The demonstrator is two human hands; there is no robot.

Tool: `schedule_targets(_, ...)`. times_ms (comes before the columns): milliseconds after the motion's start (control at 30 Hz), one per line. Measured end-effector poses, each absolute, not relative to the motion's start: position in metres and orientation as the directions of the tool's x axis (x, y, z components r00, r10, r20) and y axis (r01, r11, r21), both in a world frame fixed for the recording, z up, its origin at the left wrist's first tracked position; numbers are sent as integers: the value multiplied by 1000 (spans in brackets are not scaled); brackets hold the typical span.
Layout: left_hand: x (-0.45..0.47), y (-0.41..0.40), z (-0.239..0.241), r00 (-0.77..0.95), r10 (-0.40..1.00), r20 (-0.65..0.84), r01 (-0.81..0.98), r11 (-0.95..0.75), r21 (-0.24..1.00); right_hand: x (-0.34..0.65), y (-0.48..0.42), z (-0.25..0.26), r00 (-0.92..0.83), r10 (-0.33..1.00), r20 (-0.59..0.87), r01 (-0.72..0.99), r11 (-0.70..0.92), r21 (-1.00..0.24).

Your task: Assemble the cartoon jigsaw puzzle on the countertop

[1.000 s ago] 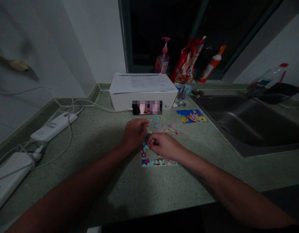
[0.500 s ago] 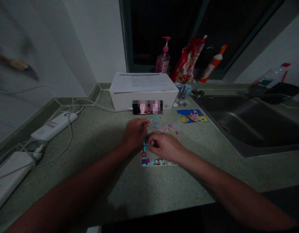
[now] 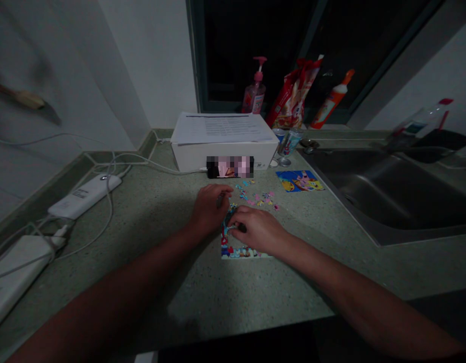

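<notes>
A small, partly built jigsaw puzzle (image 3: pixel 236 251) lies on the green speckled counter (image 3: pixel 202 282). My right hand (image 3: pixel 257 229) rests on it, fingers curled and pinched at its upper left part; what they hold is too small to name. My left hand (image 3: pixel 208 206) sits just left of the puzzle, fingers closed around something small and dark. Loose puzzle pieces (image 3: pixel 260 197) are scattered beyond both hands. A colourful reference picture (image 3: pixel 300 180) lies to the right of them.
A white box (image 3: pixel 223 143) topped with a printed sheet stands behind, a phone (image 3: pixel 229 167) leaning against it. Power strips (image 3: pixel 83 196) and cables lie at the left. A steel sink (image 3: pixel 391 194) is at the right. Pump bottle (image 3: pixel 253 93), red bag (image 3: pixel 293 96) and cans (image 3: pixel 287 143) stand behind.
My right hand has slid slightly left over the puzzle's upper left part. My left hand has stayed in place.
</notes>
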State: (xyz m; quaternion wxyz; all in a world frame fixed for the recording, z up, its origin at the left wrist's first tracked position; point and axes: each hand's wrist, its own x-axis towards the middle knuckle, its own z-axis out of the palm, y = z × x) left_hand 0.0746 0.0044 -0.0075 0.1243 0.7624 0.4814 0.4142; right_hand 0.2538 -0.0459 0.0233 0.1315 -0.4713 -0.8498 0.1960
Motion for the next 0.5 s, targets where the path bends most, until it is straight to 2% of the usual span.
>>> schedule_targets(367, 74, 4, -7, 200, 831, 519, 628, -515, 584, 254, -48, 25, -552, 834, 27, 750, 510, -422)
schedule_targets(500, 74, 4, -7, 203, 833, 515, 628, -514, 584, 256, -47, 26, -530, 845, 68, 757, 508, -410)
